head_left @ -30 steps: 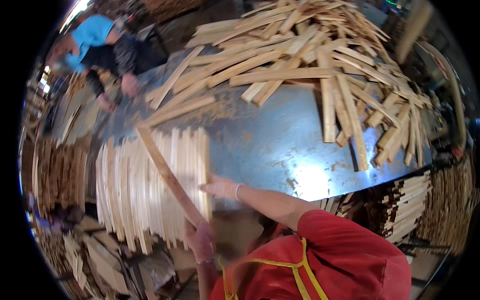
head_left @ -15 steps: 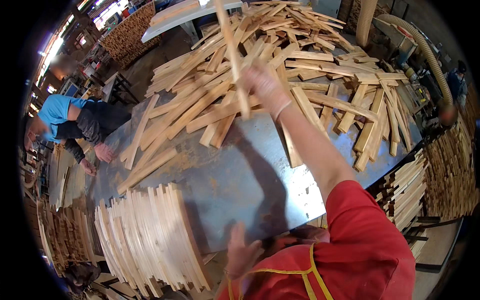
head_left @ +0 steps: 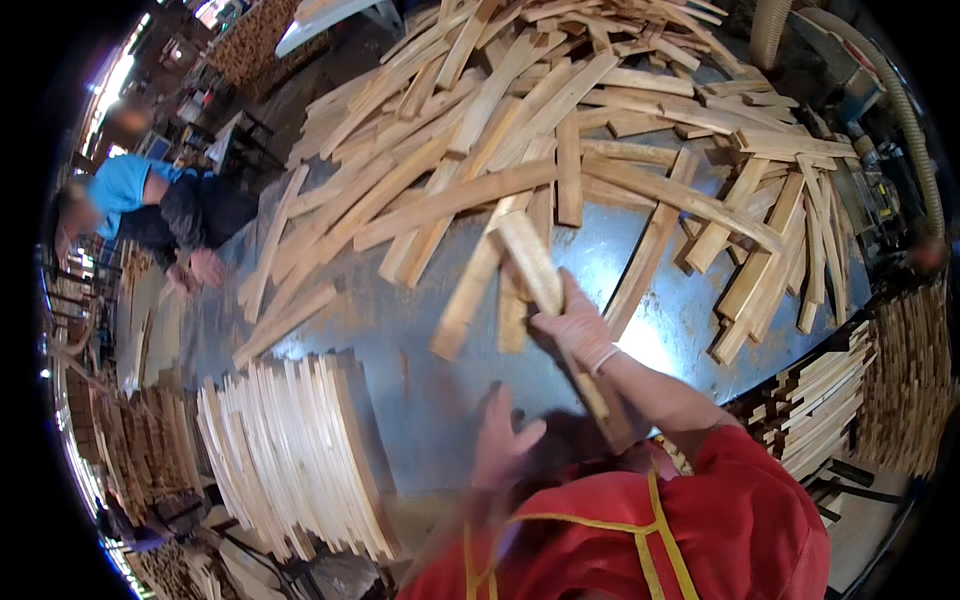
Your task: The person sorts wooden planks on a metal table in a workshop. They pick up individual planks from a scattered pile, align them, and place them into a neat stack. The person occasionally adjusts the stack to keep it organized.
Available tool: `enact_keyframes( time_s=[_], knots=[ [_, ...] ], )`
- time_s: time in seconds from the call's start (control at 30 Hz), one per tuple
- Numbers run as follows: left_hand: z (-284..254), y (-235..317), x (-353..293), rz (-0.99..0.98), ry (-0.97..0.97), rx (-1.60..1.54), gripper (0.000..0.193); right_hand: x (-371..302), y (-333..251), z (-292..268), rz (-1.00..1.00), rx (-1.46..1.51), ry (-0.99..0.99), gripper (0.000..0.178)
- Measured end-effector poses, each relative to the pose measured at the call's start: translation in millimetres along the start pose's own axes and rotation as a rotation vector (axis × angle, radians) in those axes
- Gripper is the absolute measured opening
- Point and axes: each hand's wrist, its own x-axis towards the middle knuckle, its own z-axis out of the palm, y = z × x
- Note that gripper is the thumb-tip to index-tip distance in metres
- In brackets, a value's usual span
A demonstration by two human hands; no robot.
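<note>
My right hand [head_left: 578, 328] is closed around a wooden slat [head_left: 530, 258]. The slat slants from the middle of the metal table down toward my red shirt. My left hand [head_left: 497, 440] is slightly blurred, with thumb and fingers apart and nothing in it, over the near part of the table. Left of that hand, pale slats stand on edge in a tight, even row [head_left: 290, 450]. Beyond both hands a big jumbled pile of slats [head_left: 510, 130] covers the far part of the table, several ends pointing toward me.
The grey metal table [head_left: 400, 340] has sawdust on it. At the left, a person in a blue shirt [head_left: 125, 185] leans over the table. Stacked slats [head_left: 815, 400] stand beyond the right edge. A ribbed hose [head_left: 768, 35] hangs at the far right.
My right hand has come back toward me from the pile, and the slat it holds has swung down low over the table. My left hand has shifted slightly right and stays apart from it.
</note>
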Motion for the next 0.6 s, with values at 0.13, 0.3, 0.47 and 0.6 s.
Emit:
enact_keyframes(
  time_s=[0.13, 0.3, 0.47, 0.6],
  knots=[
    [-21.0, 37.7, 24.4, -0.155, -0.059, -0.429, 0.074, -43.3, 6.0, 83.9, 0.074, 0.329, -0.166, 0.091],
    [-51.6, -46.6, -10.1, -0.326, 0.053, -0.476, 0.057, -53.4, -4.1, 105.6, -0.047, 0.263, -0.408, 0.077],
    [-97.9, -153.5, -77.6, -0.357, 0.377, 0.171, 0.056, -27.5, 9.2, 98.2, -0.202, -0.364, -0.028, 0.050],
    [-161.2, -192.2, -116.0, -0.269, 0.515, 1.054, 0.065, -20.4, 24.4, 118.4, -0.714, -0.932, -0.064, 0.044]
  ],
)
